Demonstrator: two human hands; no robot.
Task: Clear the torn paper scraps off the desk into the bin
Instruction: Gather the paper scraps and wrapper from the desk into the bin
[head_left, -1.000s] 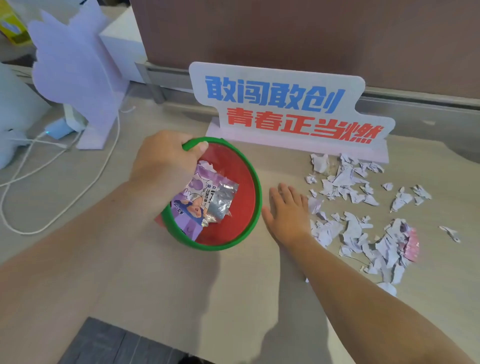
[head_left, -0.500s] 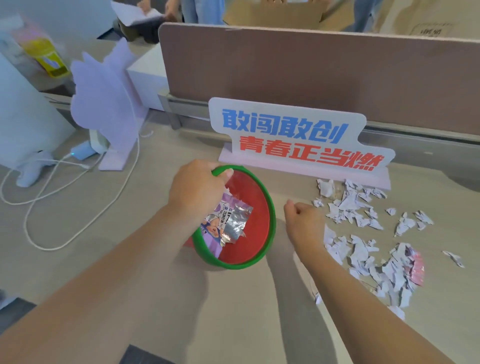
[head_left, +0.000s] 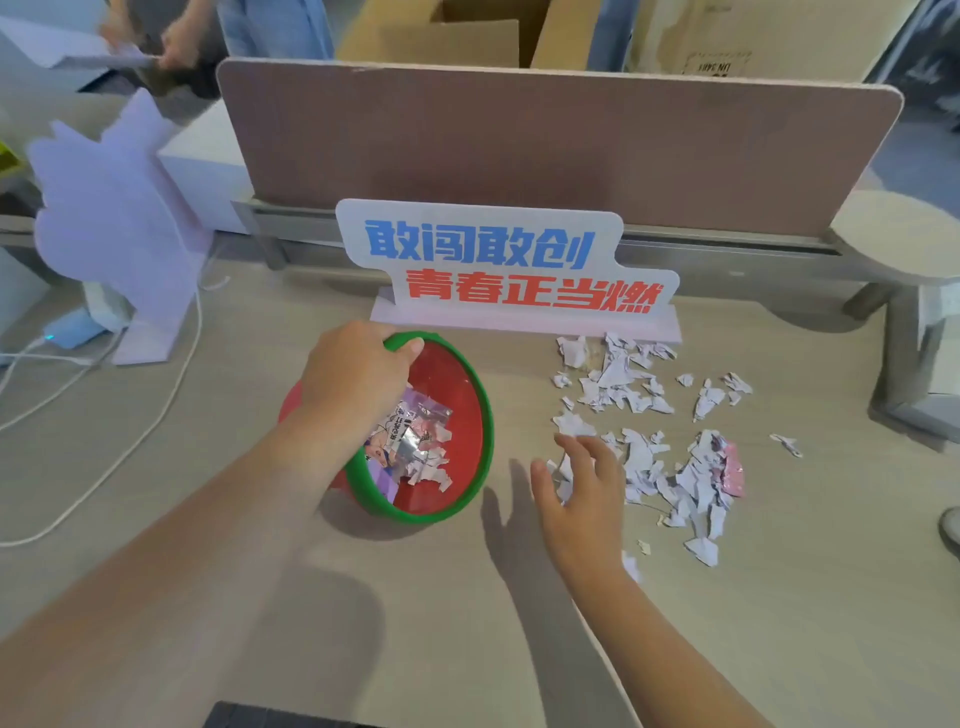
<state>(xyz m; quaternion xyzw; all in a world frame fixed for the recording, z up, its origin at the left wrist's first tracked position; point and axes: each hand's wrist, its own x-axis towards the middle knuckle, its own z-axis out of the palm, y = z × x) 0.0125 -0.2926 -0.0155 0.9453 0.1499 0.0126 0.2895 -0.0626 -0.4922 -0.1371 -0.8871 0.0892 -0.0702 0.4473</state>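
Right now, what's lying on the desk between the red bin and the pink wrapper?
In the head view, the open right hand and torn paper scraps lie between the bin and the wrapper.

The left hand (head_left: 353, 374) grips the tilted bin (head_left: 470, 415) rim; the right hand (head_left: 582, 493), fingers spread, touches the paper scraps (head_left: 649, 457).

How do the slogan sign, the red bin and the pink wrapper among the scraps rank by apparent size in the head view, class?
Largest to smallest:
1. slogan sign
2. red bin, nearer the camera, yet it looks smaller
3. pink wrapper
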